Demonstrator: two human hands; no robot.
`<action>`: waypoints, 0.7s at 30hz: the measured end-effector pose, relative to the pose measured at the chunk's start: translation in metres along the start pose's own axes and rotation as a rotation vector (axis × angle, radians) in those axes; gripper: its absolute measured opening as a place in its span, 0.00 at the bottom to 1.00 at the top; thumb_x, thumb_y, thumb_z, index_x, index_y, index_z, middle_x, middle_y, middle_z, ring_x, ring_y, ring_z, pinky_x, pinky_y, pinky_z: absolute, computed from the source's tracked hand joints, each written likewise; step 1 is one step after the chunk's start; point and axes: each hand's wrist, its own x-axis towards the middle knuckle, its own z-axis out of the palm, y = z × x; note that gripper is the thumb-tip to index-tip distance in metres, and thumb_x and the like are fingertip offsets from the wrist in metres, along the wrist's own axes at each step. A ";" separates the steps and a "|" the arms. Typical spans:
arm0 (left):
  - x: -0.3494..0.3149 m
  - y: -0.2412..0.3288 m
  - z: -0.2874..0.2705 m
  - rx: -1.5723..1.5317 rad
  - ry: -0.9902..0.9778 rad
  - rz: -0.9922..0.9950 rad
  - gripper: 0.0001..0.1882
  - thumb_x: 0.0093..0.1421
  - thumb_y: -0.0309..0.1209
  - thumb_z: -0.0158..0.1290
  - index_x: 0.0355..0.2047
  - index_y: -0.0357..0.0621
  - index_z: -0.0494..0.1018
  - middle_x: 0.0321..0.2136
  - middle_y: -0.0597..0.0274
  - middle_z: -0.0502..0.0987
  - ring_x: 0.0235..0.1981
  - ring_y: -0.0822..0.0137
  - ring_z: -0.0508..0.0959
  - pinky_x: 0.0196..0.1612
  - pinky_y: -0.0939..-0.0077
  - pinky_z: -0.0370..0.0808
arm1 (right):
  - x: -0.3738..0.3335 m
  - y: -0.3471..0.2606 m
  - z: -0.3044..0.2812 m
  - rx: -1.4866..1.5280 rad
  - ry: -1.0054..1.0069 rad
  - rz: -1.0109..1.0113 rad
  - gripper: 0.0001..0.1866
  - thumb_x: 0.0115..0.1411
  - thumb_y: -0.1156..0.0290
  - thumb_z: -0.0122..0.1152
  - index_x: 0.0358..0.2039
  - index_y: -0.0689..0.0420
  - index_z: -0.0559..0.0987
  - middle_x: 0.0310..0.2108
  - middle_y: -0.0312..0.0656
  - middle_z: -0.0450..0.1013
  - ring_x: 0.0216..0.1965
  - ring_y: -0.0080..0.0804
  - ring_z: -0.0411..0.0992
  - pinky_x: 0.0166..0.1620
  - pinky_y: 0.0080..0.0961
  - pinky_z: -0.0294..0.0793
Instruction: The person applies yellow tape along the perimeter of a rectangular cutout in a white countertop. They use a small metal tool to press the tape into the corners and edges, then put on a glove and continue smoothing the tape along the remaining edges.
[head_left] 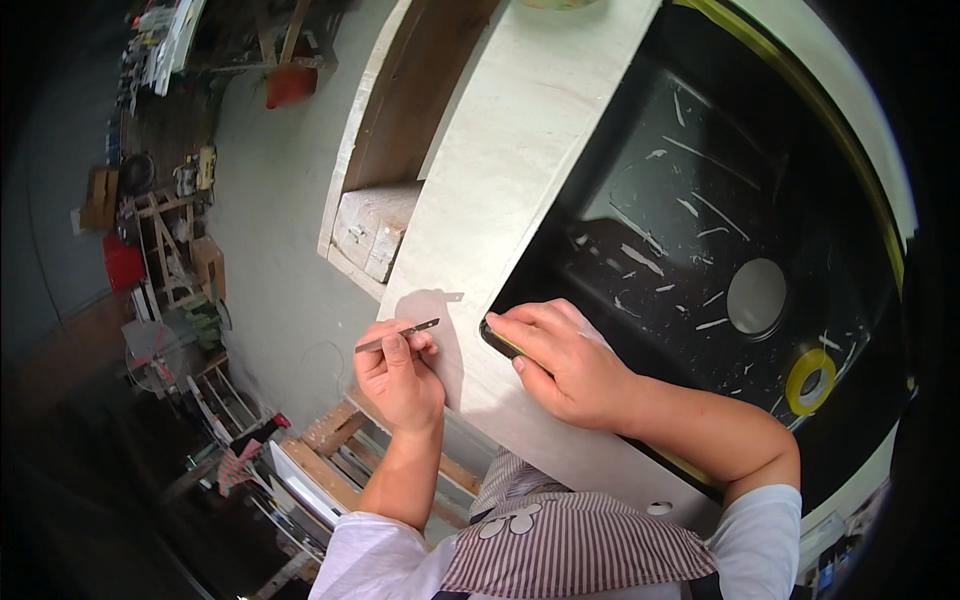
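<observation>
My left hand (402,375) pinches a thin, dark metal blade (400,335) between thumb and fingers; it has a small hole near its right end. The blade is held above the pale countertop (500,150), which carries the shadow of hand and blade. To the right, my right hand (560,365) is closed, with fingers and thumb pressed at the near-left corner of the black sink (620,290). Yellow masking tape (690,470) runs along the sink's edge and shows beside the thumb. What lies under the right palm is hidden.
Inside the sink lie several whitish scraps, a round drain hole and a yellow tape roll (810,381). A wooden frame (360,150) stands left of the countertop. Wooden slats (350,430) lie below my left forearm. Shelves and clutter line the far left, beyond a grey floor (270,190).
</observation>
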 end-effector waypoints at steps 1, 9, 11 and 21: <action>0.000 -0.001 0.000 -0.006 0.000 0.003 0.09 0.75 0.34 0.53 0.41 0.41 0.72 0.30 0.60 0.76 0.30 0.70 0.75 0.31 0.76 0.73 | 0.000 0.000 0.000 -0.009 0.005 -0.009 0.24 0.62 0.76 0.58 0.60 0.63 0.77 0.53 0.50 0.74 0.52 0.49 0.71 0.57 0.43 0.72; -0.003 -0.007 -0.001 -0.016 0.028 0.026 0.08 0.74 0.33 0.53 0.42 0.41 0.73 0.32 0.61 0.76 0.30 0.71 0.76 0.31 0.76 0.73 | 0.001 0.000 -0.002 -0.050 -0.026 -0.063 0.24 0.63 0.75 0.57 0.60 0.63 0.78 0.54 0.50 0.73 0.52 0.49 0.70 0.58 0.42 0.72; -0.003 -0.008 -0.002 -0.024 0.029 0.025 0.07 0.74 0.32 0.54 0.42 0.41 0.73 0.32 0.61 0.77 0.30 0.71 0.76 0.31 0.75 0.73 | 0.003 -0.002 -0.003 -0.027 -0.032 -0.054 0.22 0.63 0.75 0.58 0.58 0.63 0.78 0.52 0.49 0.74 0.52 0.49 0.70 0.58 0.41 0.71; -0.003 -0.007 0.001 -0.081 0.037 0.010 0.06 0.72 0.29 0.58 0.42 0.40 0.75 0.30 0.63 0.79 0.30 0.73 0.77 0.32 0.78 0.74 | 0.028 0.018 -0.004 0.334 -0.025 0.396 0.10 0.65 0.70 0.69 0.40 0.64 0.80 0.33 0.38 0.79 0.30 0.19 0.74 0.36 0.21 0.76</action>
